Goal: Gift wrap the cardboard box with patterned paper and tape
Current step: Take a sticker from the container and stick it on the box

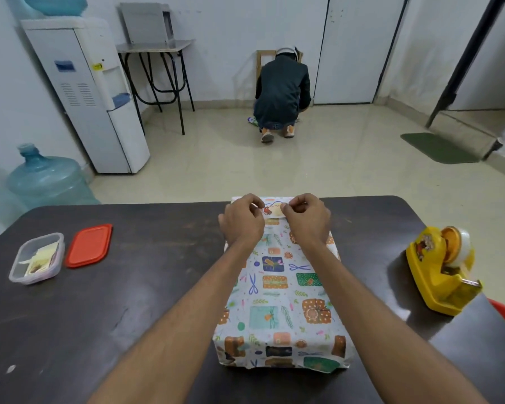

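Forearms reach over the wrapped box [280, 290] lying mid-worktop [146, 301], where left hand [241, 221] and right hand [306, 218] each keep a narrow pinching grip on a small label [274, 210] at the box's far end; judged best: square it, then press flat from the centre outward.

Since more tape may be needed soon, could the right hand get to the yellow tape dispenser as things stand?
Probably yes. The tape dispenser stands in the open on the table, right of the wrapped box, with nothing between. But the right hand is pinching a small card together with the left hand, and must release it first.
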